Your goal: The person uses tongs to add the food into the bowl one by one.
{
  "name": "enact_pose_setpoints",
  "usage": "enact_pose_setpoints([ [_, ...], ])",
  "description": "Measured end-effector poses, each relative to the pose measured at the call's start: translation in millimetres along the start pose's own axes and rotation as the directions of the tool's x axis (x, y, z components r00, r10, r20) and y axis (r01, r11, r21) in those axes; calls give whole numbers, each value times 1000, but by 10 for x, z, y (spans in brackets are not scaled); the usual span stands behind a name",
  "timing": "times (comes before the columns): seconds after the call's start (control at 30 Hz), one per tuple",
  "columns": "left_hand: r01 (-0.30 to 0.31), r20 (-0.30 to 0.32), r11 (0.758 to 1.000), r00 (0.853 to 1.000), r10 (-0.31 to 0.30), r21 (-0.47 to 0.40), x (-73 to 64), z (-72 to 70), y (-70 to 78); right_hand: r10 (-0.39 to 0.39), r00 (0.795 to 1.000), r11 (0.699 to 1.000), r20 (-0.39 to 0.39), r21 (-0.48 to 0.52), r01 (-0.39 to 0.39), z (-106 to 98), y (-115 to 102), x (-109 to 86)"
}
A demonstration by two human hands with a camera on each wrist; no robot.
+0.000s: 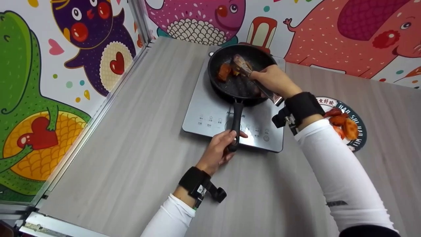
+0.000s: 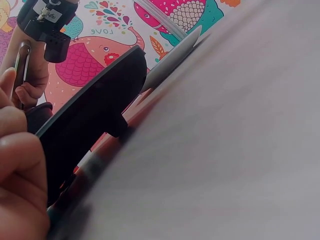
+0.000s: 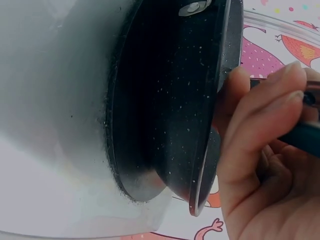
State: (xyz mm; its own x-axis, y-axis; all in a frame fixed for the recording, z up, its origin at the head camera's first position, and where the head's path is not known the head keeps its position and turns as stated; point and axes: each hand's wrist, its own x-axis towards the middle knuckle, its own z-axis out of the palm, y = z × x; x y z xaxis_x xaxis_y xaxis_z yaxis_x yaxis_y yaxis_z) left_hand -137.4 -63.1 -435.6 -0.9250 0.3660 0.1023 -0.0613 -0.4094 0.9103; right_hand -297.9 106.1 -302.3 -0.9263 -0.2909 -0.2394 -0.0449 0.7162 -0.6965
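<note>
A black frying pan (image 1: 250, 87) sits on a silver induction cooktop (image 1: 204, 113), its handle (image 1: 237, 118) toward the person. My left hand (image 1: 215, 149) is wrapped around the handle's end. Over the pan's right rim, my right hand (image 1: 276, 79) grips metal tongs (image 1: 263, 89) with the tips down inside the pan. At those tips lies a brownish piece of food (image 1: 241, 62), partly overlapped by them. An orange-brown chunk (image 1: 224, 71) rests in the pan's left half. In the right wrist view, bent fingers (image 3: 260, 125) hold the tongs close beside the pan's outer wall (image 3: 185, 100).
A round plate (image 1: 361, 131) with several red and orange food pieces (image 1: 351, 129) stands right of the cooktop, partly behind the right forearm. Wall panels with cartoon animals (image 1: 197, 19) border the table (image 1: 138, 138) at the back and left.
</note>
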Motion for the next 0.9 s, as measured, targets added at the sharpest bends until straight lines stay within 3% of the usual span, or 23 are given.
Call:
enact_pose_setpoints([
  [0.33, 8, 6, 1000, 1000, -8, 18, 27, 9, 2, 35, 999, 990, -27, -132, -38, -73, -29, -132],
  [0.57, 6, 10, 1000, 1000, -6, 22, 21, 2, -14, 48, 999, 996, -23, -79, -50, -105, 28, -245],
  [0.77, 16, 2, 999, 1000, -16, 28, -6, -17, -7, -1, 995, 995, -102, -95, -8, -63, 110, -315],
  [0.9, 12, 0, 1000, 1000, -12, 18, -18, -20, -8, -30, 990, 999, -139, -44, 24, -21, 142, -371],
])
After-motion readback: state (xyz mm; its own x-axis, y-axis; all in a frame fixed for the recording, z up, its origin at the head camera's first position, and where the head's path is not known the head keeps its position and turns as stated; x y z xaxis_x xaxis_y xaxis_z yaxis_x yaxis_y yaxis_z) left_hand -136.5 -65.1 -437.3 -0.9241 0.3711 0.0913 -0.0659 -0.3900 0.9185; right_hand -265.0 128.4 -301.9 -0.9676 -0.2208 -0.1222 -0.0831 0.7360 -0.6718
